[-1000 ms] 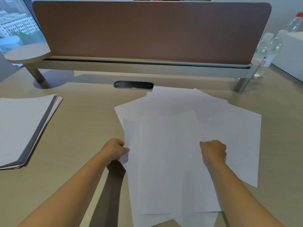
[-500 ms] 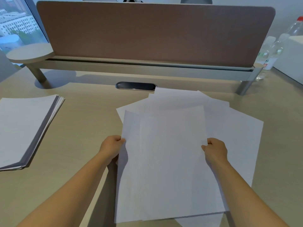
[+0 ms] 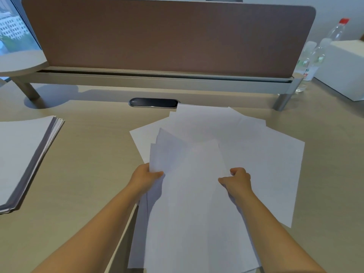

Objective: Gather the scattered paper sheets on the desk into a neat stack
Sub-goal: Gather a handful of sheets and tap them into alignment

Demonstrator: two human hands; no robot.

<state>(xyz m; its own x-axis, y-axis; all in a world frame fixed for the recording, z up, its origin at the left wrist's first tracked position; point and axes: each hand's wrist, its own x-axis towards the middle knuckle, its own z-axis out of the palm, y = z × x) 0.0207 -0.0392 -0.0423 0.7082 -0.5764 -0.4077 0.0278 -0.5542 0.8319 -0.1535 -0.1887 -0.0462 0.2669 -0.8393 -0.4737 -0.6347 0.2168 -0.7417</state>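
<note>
Two hands on the job here, both clamped onto a bundle of white sheets (image 3: 189,203) low in the middle of the desk (image 3: 88,154). The left hand (image 3: 144,179) pinches the bundle's left edge, thumb on top and fingers tucked beneath, while the right hand (image 3: 237,181) curls its fingers round the right edge, knuckles up. The held bundle runs lengthwise from six o'clock up toward twelve, its far end leaning a touch toward one o'clock, and the near end spills past the desk's front edge. It is not squared: corners fan out at the top left, one sheet peeking behind another. Beneath and beyond it, more loose sheets (image 3: 266,164) lie spread flat on the desk, fanned from about eleven o'clock round to three, the biggest one angled with its long side sloping down toward four o'clock. The topmost corner of that spread touches or just overlaps the dark oval cable port (image 3: 153,102) at twelve o'clock. Over at nine o'clock, well apart from the action, sits a separate pile of paper (image 3: 21,154), its edges fairly even, long side tilted toward one o'clock. Behind everything stands a brown divider screen (image 3: 167,36), and at two o'clock clear bottles (image 3: 313,62) stand beside a white box (image 3: 342,69).
</note>
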